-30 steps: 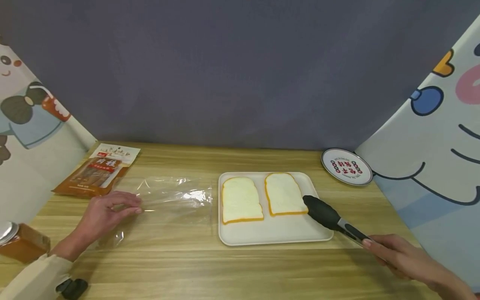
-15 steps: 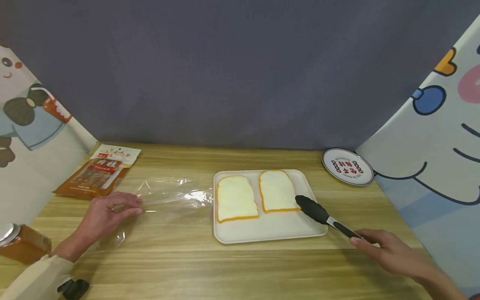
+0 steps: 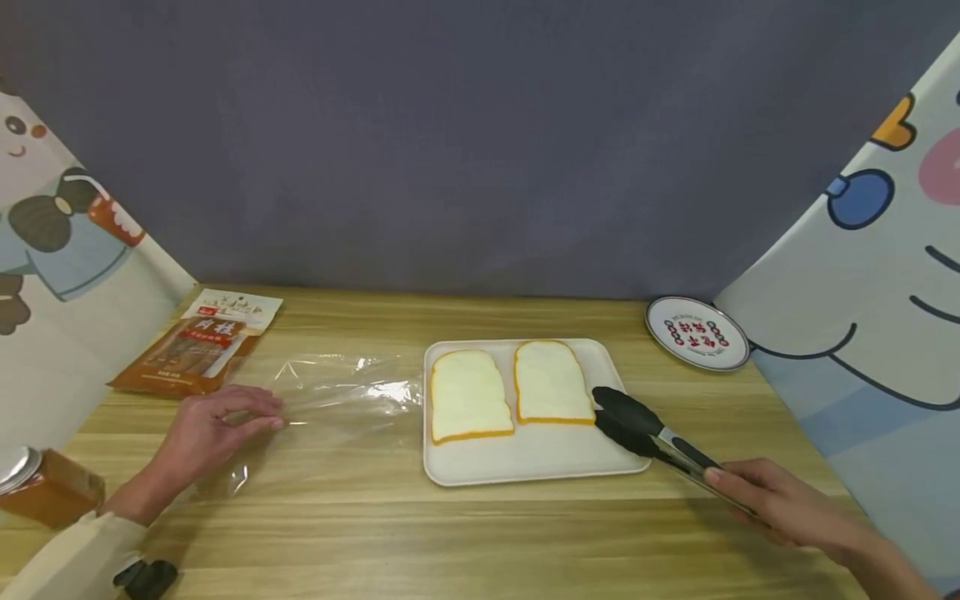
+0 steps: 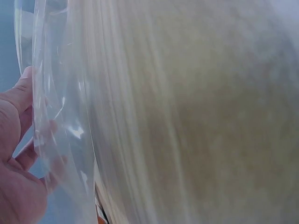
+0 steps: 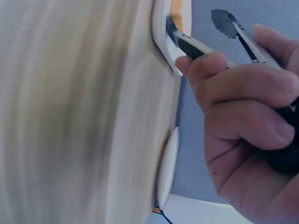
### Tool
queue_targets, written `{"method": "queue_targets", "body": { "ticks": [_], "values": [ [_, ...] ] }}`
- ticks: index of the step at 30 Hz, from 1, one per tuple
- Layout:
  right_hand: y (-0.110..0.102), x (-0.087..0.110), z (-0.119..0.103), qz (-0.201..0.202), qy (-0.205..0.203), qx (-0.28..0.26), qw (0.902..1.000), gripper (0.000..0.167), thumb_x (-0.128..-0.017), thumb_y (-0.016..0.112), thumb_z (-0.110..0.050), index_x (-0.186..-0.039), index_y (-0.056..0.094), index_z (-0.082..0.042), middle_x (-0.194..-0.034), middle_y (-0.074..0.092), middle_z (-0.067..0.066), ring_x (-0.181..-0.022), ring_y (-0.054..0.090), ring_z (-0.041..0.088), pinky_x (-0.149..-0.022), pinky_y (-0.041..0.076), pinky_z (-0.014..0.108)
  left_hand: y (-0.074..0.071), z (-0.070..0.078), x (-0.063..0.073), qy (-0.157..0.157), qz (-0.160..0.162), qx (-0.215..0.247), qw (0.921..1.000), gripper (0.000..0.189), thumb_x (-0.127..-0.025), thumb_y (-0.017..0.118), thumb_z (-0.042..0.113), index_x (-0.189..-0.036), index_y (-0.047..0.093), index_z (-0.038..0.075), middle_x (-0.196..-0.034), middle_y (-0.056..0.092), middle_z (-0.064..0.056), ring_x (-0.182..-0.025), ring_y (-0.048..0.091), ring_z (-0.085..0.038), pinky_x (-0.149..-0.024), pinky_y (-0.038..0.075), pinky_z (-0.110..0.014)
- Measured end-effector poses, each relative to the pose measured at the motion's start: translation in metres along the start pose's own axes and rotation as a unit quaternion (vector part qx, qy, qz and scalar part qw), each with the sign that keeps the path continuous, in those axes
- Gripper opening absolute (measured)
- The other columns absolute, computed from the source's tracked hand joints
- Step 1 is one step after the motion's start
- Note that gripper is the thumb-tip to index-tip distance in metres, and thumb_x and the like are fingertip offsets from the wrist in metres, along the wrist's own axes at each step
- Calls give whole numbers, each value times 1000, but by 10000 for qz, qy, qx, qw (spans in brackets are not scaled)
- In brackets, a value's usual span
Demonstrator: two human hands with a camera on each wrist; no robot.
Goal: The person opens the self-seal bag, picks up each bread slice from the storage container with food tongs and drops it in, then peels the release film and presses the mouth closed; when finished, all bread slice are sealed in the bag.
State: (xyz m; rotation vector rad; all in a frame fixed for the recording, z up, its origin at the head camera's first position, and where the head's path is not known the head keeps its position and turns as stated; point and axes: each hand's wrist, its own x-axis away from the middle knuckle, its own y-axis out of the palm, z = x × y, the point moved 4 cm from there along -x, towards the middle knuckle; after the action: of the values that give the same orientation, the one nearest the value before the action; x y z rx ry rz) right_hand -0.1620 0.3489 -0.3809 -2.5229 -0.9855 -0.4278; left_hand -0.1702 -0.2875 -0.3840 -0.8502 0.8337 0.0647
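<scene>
My left hand (image 3: 217, 429) holds the near end of a clear plastic bag (image 3: 360, 408) lying on the table. In the left wrist view the thumb is on one side of the film (image 4: 65, 107), with fingers showing through it. My right hand (image 3: 780, 504) grips black-tipped tongs (image 3: 675, 450), seen with their arms spread in the right wrist view. Their tips are over the right side of a white tray (image 3: 525, 458), at the lower right corner of one bread slice (image 3: 551, 383). Another bread slice (image 3: 468, 396) lies flat on the tray's left half, beside the bag's far end.
A brown food packet (image 3: 202, 342) lies behind my left hand. A jar with a metal lid (image 3: 48, 487) stands at the left edge. A round white plate (image 3: 697, 333) sits at the back right. Printed panels (image 3: 847, 275) flank the table, with a dark backdrop (image 3: 450, 150) behind.
The tray with both slices has shifted left, up against the bag's end. My right hand and the tongs moved left too, and the tongs' arms have spread apart. My left hand stays put.
</scene>
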Motion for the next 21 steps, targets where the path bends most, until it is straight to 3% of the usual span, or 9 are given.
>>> {"method": "queue_targets", "body": {
  "ticks": [6,10,21],
  "values": [
    [-3,2,-5,-429,-15,-282,9987,44,-107,28,-19,-79,35,15,-53,20,24,-34,6,28,-28,18,32,-1,-1,2,-5,-3,-82,10000,34,-53,87,-2,-81,75,13,-83,71,5,-90,63,-4,-80,42,-6],
    [-2,2,-6,-354,-6,-266,9990,46,-107,28,-20,-80,36,16,-56,19,31,-33,7,29,-29,19,35,-2,0,1,22,39,-49,10000,35,-52,87,-3,-81,75,12,-82,71,4,-89,63,-4,-78,43,-6],
    [3,-5,-5,-61,-274,88,9996,38,-106,32,-18,-91,48,13,-61,34,30,-35,11,29,-27,23,26,-2,1,-1,11,98,-157,9998,35,-51,88,-3,-80,75,12,-82,71,3,-87,63,-3,-72,45,-7]
  ]
}}
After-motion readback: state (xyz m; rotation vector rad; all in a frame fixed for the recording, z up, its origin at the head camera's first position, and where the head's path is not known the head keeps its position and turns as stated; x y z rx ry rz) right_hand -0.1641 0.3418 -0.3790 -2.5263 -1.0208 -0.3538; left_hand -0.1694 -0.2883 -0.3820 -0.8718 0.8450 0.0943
